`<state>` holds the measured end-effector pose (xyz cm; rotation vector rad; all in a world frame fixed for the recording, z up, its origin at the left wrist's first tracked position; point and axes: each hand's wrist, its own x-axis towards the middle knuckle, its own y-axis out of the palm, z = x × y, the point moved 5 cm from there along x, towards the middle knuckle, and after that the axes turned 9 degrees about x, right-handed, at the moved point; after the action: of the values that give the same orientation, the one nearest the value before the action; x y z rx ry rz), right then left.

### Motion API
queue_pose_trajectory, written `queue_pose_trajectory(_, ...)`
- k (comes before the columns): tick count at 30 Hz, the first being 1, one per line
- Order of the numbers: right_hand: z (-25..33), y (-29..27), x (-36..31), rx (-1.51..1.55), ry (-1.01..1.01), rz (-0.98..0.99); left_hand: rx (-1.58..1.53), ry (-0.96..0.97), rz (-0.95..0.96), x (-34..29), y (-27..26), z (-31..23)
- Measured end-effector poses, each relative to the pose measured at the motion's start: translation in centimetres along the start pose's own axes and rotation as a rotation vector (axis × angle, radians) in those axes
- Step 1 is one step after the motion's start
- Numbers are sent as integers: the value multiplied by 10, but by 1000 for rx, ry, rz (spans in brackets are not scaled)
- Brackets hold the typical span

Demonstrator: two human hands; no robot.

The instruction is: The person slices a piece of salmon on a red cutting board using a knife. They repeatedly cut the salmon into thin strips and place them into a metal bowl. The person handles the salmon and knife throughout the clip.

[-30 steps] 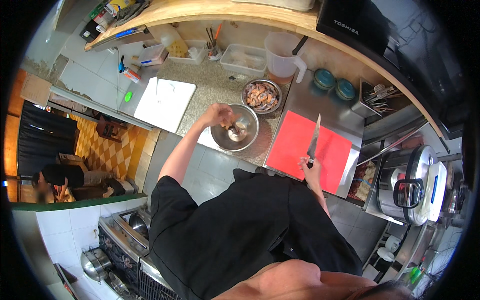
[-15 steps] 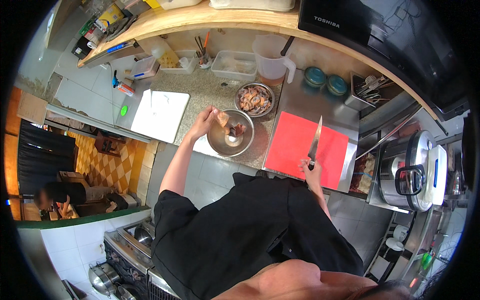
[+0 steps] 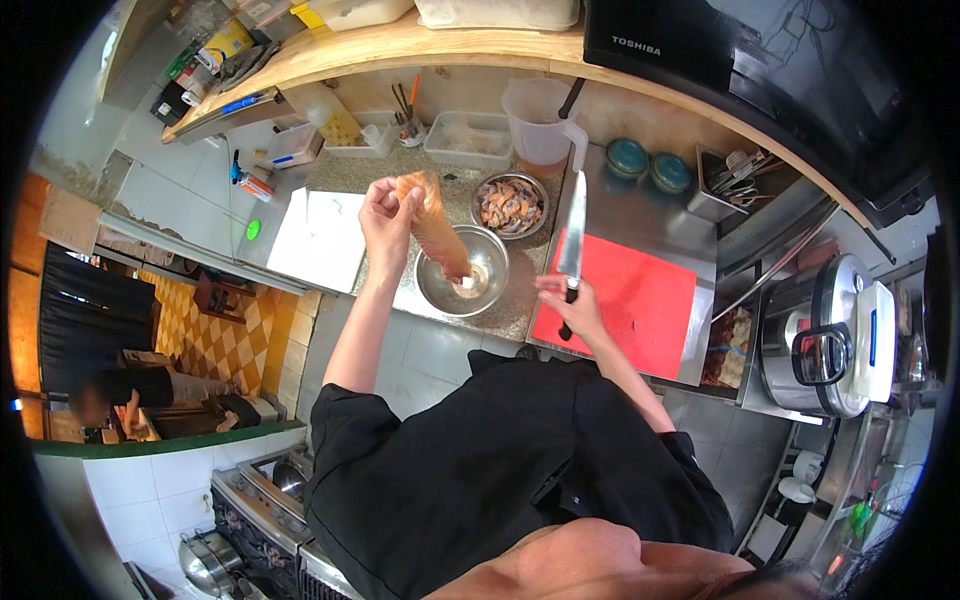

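Observation:
My left hand (image 3: 388, 225) is closed on the top end of a long orange strip of salmon (image 3: 432, 222). The strip hangs down at a slant over a steel bowl (image 3: 497, 290), its lower end reaching inside the rim. In my right hand (image 3: 582, 308) is a chef's knife (image 3: 573, 240), gripped by its black handle with the blade pointing away from me. The knife is above the left part of a red cutting board (image 3: 640, 300); some of my right fingers are stretched out. Behind the bowl stands a smaller steel bowl (image 3: 543, 215) heaped with orange and grey fish pieces.
A white cutting board (image 3: 315, 240) lies on the left. Along the back are a clear plastic tub (image 3: 468, 140), a measuring jug (image 3: 535, 120) and two teal lidded bowls (image 3: 628, 158). A large cooker (image 3: 800, 340) stands at right. A person (image 3: 130, 395) is far left.
My left hand has lifted the salmon strip up out of the bowl, so it now hangs at length. My right hand has raised the knife off the red board and moved it left.

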<state>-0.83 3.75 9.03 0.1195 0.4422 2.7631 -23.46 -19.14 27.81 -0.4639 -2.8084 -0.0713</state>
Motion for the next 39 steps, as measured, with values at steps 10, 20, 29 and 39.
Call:
queue_pose_trajectory(10, -18, 87, 128, -84, -150, 216, -80, 224, -102, 19, 26, -74)
queue_pose_trajectory(20, -51, 71, 111, 106, 146, 65, 183, 302, -389, 37, 8, -55)
queue_pose_trajectory(29, 56, -102, -6, -86, 338, -109, 354, 96, -186, 12, 97, 73)
queue_pose_trajectory(39, 59, -197, -111, -11, 387, -405, 520, -184, 339, -62, 296, 231)
